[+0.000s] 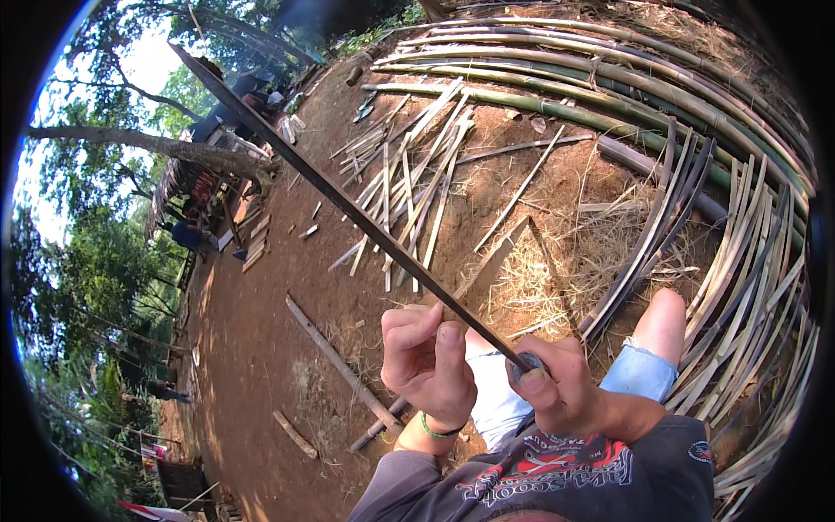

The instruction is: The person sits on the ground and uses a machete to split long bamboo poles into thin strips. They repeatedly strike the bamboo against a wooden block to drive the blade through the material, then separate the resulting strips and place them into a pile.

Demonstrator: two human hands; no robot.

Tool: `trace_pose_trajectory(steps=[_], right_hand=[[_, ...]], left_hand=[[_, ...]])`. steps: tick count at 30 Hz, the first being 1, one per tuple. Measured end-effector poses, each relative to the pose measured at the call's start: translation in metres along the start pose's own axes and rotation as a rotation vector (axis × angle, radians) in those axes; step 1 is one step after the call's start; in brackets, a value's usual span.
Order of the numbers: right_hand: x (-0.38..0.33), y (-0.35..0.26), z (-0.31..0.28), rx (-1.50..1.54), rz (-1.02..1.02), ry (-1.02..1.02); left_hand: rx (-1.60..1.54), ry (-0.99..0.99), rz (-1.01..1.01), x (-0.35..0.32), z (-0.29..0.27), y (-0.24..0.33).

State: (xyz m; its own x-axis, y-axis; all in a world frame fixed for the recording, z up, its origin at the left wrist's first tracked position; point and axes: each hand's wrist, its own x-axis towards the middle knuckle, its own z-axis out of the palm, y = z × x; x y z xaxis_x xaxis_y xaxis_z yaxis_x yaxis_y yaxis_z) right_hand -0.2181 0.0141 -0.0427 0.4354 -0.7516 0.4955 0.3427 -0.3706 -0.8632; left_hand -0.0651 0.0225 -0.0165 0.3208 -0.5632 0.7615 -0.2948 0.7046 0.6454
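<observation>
Much of the scene bends away at the fisheye rim: the long bamboo poles (609,78) curve out of sight at the upper right, and the pile of split bamboo slats (748,287) on the right is cut off by the dark edge. Far-off figures under the trees at left are too small to make out. One long dark bamboo strip (348,204) runs from the upper left down to the hands, its near end hidden behind the right thumb. Pale split strips (417,174) lie scattered on the bare earth beyond. The left hand (428,361) is closed round the strip from the side, thumb up against it. The right hand (561,391) is curled shut on the strip's near end, thumb pressed on top, just above the person's knee (665,317).
</observation>
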Motion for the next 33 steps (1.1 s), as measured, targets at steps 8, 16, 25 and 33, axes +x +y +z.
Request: trace_pose_trajectory(steps=[8,16,25,33], right_hand=[[0.006,0.004,0.002,-0.088,0.038,0.015],[0.006,0.014,0.003,-0.184,0.217,-0.013],[0.011,0.023,0.008,-0.194,0.141,0.02],[0.008,0.053,0.005,-0.212,0.305,0.095]], left_hand=[[0.03,-0.027,0.018,0.0,0.003,0.002],[0.058,0.084,-0.005,-0.001,-0.006,-0.001],[0.083,0.096,0.015,-0.008,-0.016,0.001],[0.103,0.155,0.02,-0.01,-0.017,-0.003]])
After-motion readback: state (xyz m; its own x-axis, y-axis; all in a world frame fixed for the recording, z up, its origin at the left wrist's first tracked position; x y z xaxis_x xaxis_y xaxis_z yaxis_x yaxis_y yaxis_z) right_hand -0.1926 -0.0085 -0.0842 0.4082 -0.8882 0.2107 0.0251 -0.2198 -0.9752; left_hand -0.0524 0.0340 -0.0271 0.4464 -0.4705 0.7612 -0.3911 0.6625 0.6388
